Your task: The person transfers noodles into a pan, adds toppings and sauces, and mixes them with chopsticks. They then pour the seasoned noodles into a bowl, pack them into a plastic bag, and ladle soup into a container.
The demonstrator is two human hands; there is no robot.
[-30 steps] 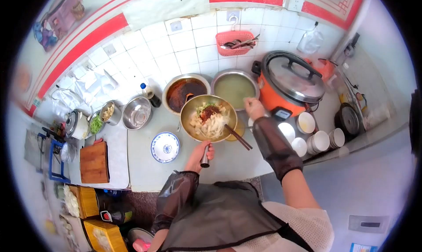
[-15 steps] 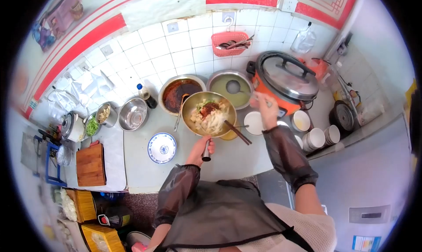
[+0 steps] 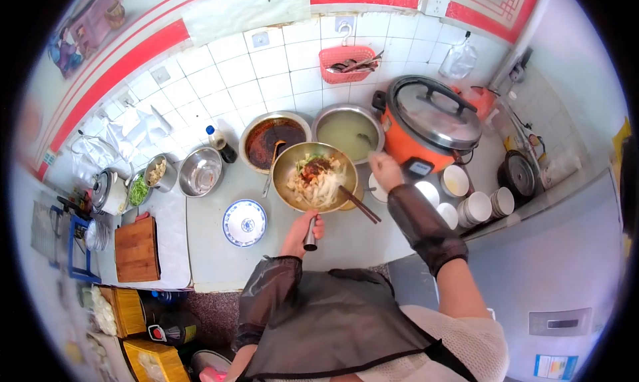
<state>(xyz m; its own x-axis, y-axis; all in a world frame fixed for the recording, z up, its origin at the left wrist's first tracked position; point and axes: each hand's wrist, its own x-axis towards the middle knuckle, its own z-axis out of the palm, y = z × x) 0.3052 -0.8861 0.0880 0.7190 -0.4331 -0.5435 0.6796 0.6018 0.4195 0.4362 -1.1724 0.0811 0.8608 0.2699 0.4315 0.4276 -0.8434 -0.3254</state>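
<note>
A red plastic basket (image 3: 347, 65) of spoons and other utensils hangs by a white hook (image 3: 345, 29) on the tiled wall (image 3: 266, 62). To its right hang a clear plastic bag (image 3: 459, 62) and, higher up, a white power socket (image 3: 434, 4). Below stands an orange electric cooker (image 3: 419, 132), its domed lid on. White bowls (image 3: 474, 210), some stacked, sit just beside it, near a black lidded pot (image 3: 518, 174). At the left of the worktop (image 3: 213, 269) lies a wooden chopping board (image 3: 136, 250), beside a blue rack (image 3: 84, 274). A blue-capped bottle (image 3: 221, 145) of dark liquid stands against the wall.
</note>
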